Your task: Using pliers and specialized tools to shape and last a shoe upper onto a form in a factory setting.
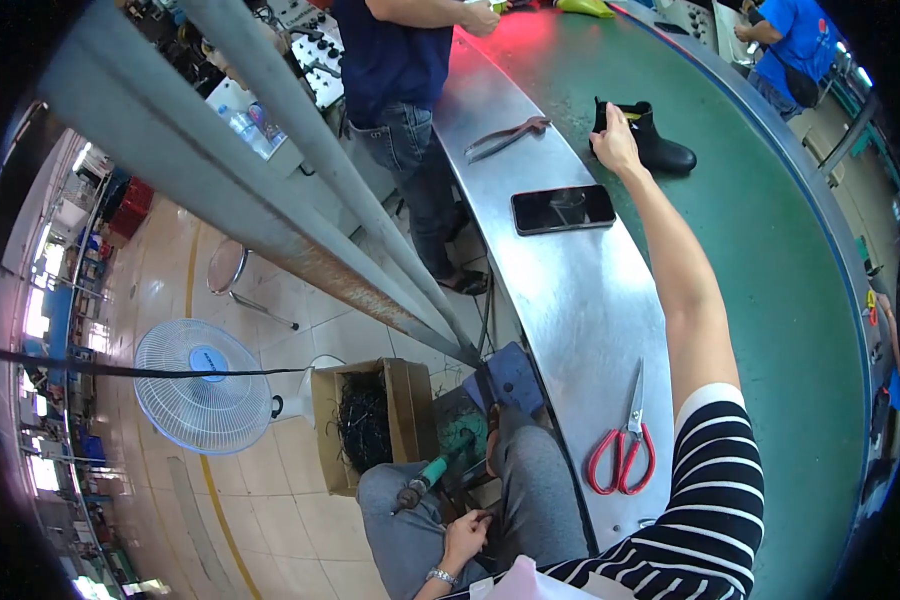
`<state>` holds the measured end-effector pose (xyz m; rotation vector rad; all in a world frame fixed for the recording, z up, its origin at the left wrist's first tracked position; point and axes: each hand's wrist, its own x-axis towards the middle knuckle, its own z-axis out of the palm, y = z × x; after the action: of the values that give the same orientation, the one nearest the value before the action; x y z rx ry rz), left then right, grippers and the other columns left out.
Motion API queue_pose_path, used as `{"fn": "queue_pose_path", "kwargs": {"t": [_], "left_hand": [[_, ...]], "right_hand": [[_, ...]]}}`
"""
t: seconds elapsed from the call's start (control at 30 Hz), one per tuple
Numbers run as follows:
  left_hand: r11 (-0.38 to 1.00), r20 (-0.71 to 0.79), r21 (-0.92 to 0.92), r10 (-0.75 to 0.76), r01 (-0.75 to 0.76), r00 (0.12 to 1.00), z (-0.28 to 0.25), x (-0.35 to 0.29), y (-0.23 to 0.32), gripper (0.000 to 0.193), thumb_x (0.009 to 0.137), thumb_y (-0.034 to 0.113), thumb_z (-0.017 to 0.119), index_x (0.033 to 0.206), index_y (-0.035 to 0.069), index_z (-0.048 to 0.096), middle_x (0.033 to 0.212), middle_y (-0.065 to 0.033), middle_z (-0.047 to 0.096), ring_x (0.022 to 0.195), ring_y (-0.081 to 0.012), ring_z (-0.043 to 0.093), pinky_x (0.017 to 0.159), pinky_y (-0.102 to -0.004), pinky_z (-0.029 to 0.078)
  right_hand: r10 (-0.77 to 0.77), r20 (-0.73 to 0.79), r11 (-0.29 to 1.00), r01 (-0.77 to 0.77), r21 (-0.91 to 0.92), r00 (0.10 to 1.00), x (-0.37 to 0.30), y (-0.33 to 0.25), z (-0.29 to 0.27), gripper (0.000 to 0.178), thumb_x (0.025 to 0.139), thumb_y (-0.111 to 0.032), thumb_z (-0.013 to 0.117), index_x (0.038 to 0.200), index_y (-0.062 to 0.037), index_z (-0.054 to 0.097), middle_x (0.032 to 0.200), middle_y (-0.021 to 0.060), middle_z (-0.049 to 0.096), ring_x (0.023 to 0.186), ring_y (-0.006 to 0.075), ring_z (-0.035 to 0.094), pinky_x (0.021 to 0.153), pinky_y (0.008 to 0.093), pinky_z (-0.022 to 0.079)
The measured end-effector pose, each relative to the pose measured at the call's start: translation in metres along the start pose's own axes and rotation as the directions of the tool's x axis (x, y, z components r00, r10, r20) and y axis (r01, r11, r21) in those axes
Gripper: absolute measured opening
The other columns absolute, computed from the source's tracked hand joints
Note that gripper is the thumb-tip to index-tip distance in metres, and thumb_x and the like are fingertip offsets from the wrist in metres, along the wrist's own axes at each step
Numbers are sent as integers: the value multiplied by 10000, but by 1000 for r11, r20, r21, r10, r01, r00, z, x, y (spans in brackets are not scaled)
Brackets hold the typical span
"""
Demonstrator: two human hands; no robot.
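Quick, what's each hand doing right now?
Left hand: partly curled; whether it holds anything can't be told.
Right hand: at the upper part of the black boot; how firmly it grips can't be told.

No word or number can be read clearly. Small lettering stands on the blue hub (208, 361) of the fan (170, 405), well to the left of the left hand's fingers (475, 526) and higher in view. A reddish mark sits on a co-worker's blue shirt (796, 42), up and well right of the right hand's fingers (614, 118). Just right of those, a yellow patch (633, 117) shows in the black boot (662, 152), any print too small to tell.
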<state>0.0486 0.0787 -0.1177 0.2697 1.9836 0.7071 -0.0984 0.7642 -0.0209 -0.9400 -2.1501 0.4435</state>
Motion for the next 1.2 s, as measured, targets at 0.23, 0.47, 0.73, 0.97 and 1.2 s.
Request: {"fn": "queue_pose_path", "kwargs": {"t": [0.23,0.47,0.73,0.97,1.2], "left_hand": [[997,4,-65,-31,31,1000,0,-1,2,217,913,210,590,1056,71,677,601,-58,640,470,-123,581,473,-286,456],[963,-47,34,269,-267,962,5,-19,-13,222,905,165,609,1058,11,655,673,-75,655,530,-130,611,508,-266,477],[762,-294,121,639,-636,711,-13,-68,57,164,861,110,653,1004,39,691,750,-82,660,635,-149,608,602,-272,491],[368,-22,-18,929,-930,369,-46,-132,160,1008,685,206,839,1485,49,247,1492,-146,344,1358,-261,365,1087,-338,310],[418,14,-519,877,-746,481,-52,-127,102,1172,639,41,839,1525,60,72,1566,-90,201,1405,-175,263,1136,-322,236]], "right_hand": [[42,-171,992,-61,-107,984,-19,4,-27,326,846,-336,654,1026,-67,621,988,197,600,960,383,596,806,464,478],[304,-116,930,-268,252,946,-43,16,-160,305,867,-361,646,891,-57,651,790,85,623,743,190,573,674,332,447],[20,228,841,-140,522,973,-167,-154,-335,281,913,-327,622,832,-59,645,729,-57,533,672,50,435,623,229,350],[-148,510,524,-371,767,847,-303,-270,-353,206,913,-245,635,781,-88,644,671,-102,507,596,-9,391,536,171,274],[-160,668,540,-502,676,727,-387,-317,-286,201,947,-240,599,852,-78,668,672,-97,511,606,8,403,557,167,303]]}}
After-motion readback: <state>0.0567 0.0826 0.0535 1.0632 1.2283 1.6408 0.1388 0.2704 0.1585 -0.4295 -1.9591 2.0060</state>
